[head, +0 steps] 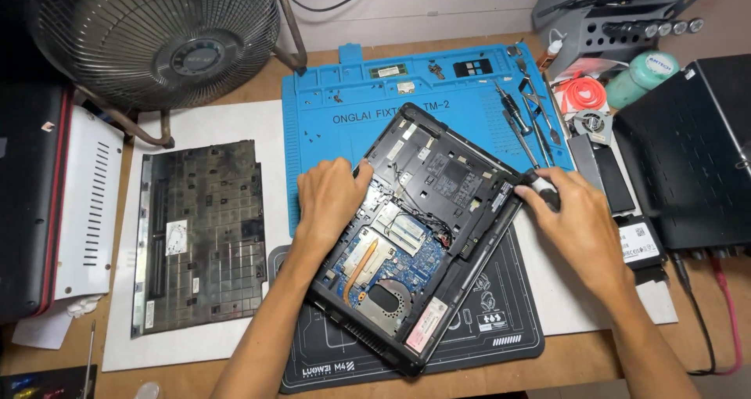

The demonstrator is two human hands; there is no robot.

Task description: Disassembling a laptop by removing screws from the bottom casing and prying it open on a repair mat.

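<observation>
Your left hand (pixel 332 199) lies flat, fingers loosely spread, on the left edge of the open laptop (pixel 415 235). The laptop sits between your hands, its long axis running diagonally from near-left to far-right. Your right hand (pixel 575 219) is closed around a black screwdriver (pixel 540 186), its tip touching the right edge.

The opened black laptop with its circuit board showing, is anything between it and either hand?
Nothing visible. The left hand rests on the opened black laptop, and the right hand holds a black-handled screwdriver at its edge.
</observation>
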